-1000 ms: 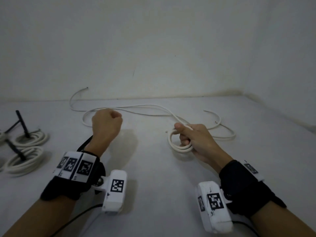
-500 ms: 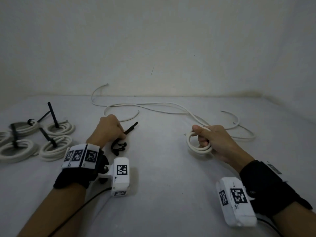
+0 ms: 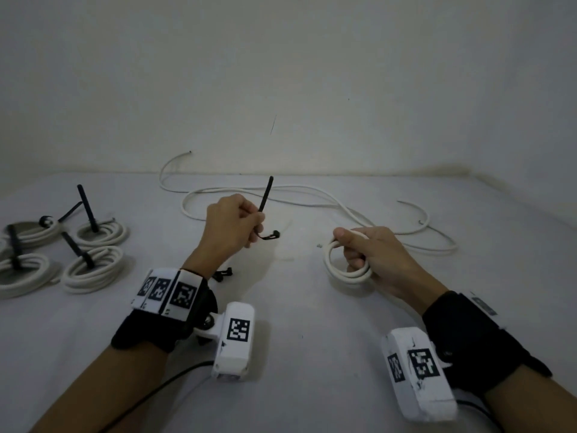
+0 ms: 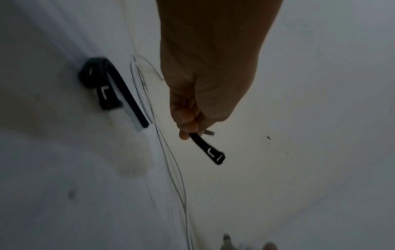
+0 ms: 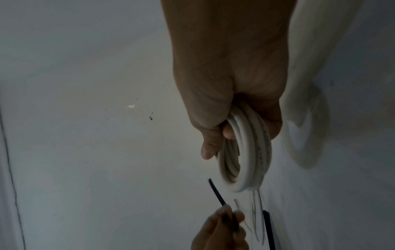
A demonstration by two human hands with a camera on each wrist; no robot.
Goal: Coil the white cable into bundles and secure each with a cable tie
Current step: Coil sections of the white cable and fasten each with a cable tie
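Observation:
My right hand [image 3: 362,251] grips a small coil of white cable [image 3: 345,273] just above the table, thumb on top and fingers through the loop; the right wrist view shows the same coil [image 5: 245,152] in its fingers. My left hand [image 3: 237,225] is raised to the left of it and pinches a black cable tie [image 3: 265,198] whose tail points up and whose head [image 4: 215,156] hangs below the fingers. Loose white cable [image 3: 281,195] trails across the table behind both hands.
Several tied white coils [image 3: 93,268] with black ties lie at the left of the white table [image 3: 296,339]. Another black tie [image 3: 223,273] lies by my left wrist, the same one [image 4: 107,88] in the left wrist view. A wall stands close behind.
My left hand came back from the cable, took a black tie off the table and lifted it toward the coil. My right hand kept hold of the coil.

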